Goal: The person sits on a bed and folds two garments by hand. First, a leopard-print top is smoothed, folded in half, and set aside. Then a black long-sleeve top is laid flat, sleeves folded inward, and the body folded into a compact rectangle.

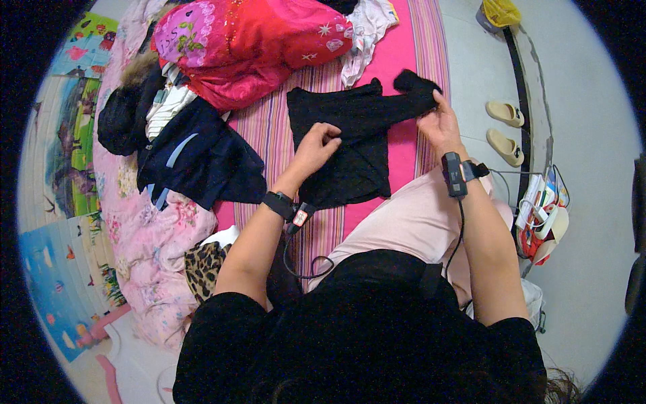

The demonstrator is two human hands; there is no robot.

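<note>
A black long-sleeved garment lies spread on the pink and striped bed cover before me. One sleeve stretches to the right, its end bunched up. My right hand grips that sleeve near its end, at the bed's right side. My left hand rests on the body of the garment with the fingers loosely curled; whether it pinches the cloth I cannot tell. Both wrists wear strapped devices with cables. Just left of the garment lies a dark navy piece of clothing with light blue stripes.
A red and pink printed bundle lies at the far side, beside a white printed cloth. A floral quilt and a leopard-print cloth are on the left. Beige slippers and a lined bin stand on the floor at right.
</note>
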